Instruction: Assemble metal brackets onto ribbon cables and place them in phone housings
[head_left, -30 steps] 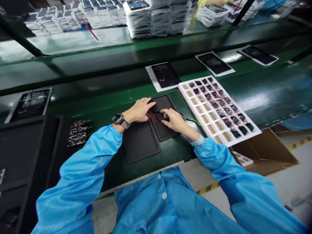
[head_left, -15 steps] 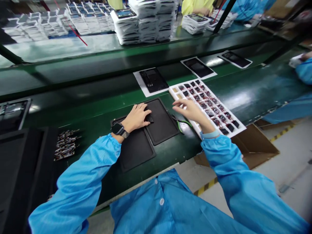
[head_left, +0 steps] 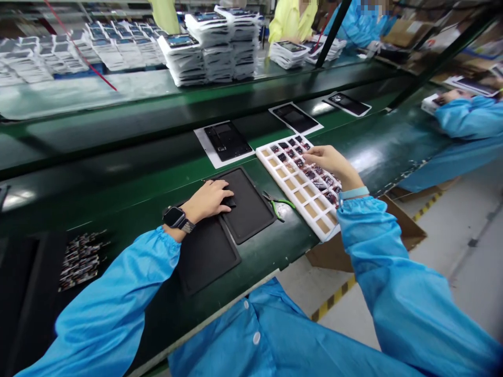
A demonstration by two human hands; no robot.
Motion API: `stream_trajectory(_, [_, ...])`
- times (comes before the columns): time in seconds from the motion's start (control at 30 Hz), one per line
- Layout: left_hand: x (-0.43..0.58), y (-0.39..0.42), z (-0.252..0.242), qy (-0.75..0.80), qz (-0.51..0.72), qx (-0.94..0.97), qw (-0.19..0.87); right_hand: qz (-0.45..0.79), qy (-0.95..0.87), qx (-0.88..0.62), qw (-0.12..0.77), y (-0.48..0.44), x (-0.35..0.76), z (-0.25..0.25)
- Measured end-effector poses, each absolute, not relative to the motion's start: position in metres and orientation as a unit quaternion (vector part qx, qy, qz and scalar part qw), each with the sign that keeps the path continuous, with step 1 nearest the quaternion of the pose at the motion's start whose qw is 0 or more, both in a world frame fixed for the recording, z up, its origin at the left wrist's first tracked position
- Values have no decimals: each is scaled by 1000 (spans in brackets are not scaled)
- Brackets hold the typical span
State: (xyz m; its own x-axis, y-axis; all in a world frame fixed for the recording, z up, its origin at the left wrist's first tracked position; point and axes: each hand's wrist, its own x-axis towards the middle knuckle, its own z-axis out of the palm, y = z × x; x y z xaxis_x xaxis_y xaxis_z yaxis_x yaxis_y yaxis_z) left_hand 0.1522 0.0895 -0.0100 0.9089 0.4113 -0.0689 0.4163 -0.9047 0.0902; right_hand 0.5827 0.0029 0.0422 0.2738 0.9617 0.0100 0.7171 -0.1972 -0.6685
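Observation:
My left hand (head_left: pixel 210 200), with a watch on the wrist, lies over the black trays, its fingers round a small black part (head_left: pixel 230 201). Over the white compartment tray (head_left: pixel 285 177) is my right hand (head_left: pixel 328 159), its fingertips pinched at the small dark parts with red wires (head_left: pixel 301 163); whatever is between them is too small to make out. Several compartments on the tray's near side hold no dark part. Green-handled pliers (head_left: pixel 280 204) lie between the white tray and the upper black tray (head_left: pixel 251 209). A second black tray (head_left: pixel 208 256) sits nearer to me.
Dark panels on white sheets (head_left: pixel 227 141) lie in a row behind the trays. Small parts (head_left: pixel 82 262) are heaped at the left. Wrapped stacks (head_left: pixel 183 60) fill the back shelf. A co-worker's blue sleeve (head_left: pixel 466 116) is at the right.
My right hand has moved from the white tray's near-left side to over its dark parts, and its fingers have closed. The view has shifted. My left hand stays on the small black part.

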Motion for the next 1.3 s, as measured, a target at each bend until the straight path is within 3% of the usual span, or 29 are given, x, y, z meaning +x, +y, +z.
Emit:
stream_trajectory(0.2, [155,82,-9,211,-16,977,25,148,-585,-787,132,37,578,25])
stream_trajectory(0.37, [156,79,-5,217,-40,975,0,98,-538,-833,79,59,548,8])
stream_trajectory(0.57, [147,80,-5,238,-18,970,53,108,-496,-854,112,68,534,-6])
stream_trajectory(0.77, [142,82,-8,253,3,963,88,118,-509,-797,302,51,553,12])
stream_trajectory(0.9, [141,84,-6,278,15,956,91,201,-582,-710,342,31,543,47])
stream_trajectory(1.03, [141,86,-4,293,24,949,115,387,-677,-574,250,37,499,63])
stream_trajectory(1.17, [143,83,-6,303,20,944,125,522,-719,-440,126,78,441,37])
stream_trajectory(1.3, [147,75,-12,315,33,943,103,508,-736,-426,140,119,407,5])
